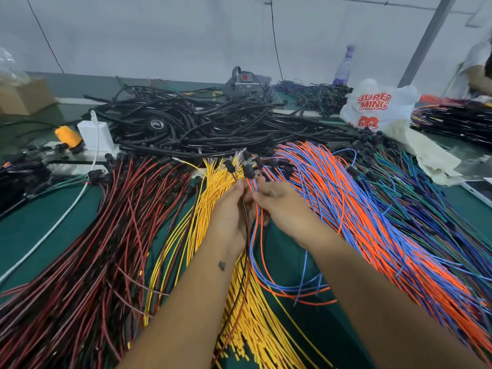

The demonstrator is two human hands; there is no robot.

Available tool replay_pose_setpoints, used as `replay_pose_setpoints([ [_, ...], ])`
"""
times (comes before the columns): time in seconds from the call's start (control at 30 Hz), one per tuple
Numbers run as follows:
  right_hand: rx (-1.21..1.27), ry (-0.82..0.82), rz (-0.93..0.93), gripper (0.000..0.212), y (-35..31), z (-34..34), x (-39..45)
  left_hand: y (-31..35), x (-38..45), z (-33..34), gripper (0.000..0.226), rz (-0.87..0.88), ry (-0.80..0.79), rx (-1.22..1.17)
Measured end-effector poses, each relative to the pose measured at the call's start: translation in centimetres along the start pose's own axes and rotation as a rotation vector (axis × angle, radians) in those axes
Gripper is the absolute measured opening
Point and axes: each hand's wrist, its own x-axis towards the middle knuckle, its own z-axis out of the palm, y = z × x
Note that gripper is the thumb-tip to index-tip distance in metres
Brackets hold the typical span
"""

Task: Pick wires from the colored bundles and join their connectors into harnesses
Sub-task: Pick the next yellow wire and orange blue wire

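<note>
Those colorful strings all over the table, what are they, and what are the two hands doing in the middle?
They are wires, not strings. The picture comes from a camera worn on a person's head, looking down, so you see that person's own arms. On the green table lie bundles sorted by color: red and black wires, yellow wires, orange and blue wires, and dark green and purple ones. Behind them is a heap of black cables and a white plastic bag. The left hand and right hand meet in the middle, pinching a few wires. Small black connectors, which are plugs on the wire ends, stick up above the fingers.
</note>
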Motion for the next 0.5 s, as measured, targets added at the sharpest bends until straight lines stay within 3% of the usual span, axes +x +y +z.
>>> replay_pose_setpoints([
  [0.1, -0.062, 0.022, -0.025, 0.034, 0.7, 0.4, -0.1, -0.1, 0.3, -0.1, 0.027, -0.008, 0.006, -0.03],
  [0.3, -0.108, 0.04, -0.121, 0.033, 1.7, 0.6, -0.8, -0.5, 0.2, -0.2, 0.039, 0.098, 0.009, 0.074],
  [0.4, -0.109, 0.306, -0.247, 0.025, 1.8, 0.2, -1.2, -0.3, 0.4, -0.2, 0.032, 0.157, 0.072, 0.022],
  [0.47, -0.235, 0.488, -0.263, 0.017, 1.2, -0.6, -0.6, -0.3, 0.5, -0.3, 0.029, 0.175, 0.083, 0.036],
  [0.5, -0.324, 0.542, -0.21, 0.033, 0.9, -1.2, -0.1, -0.2, 0.4, -0.2, 0.028, 0.178, 0.073, 0.079],
])
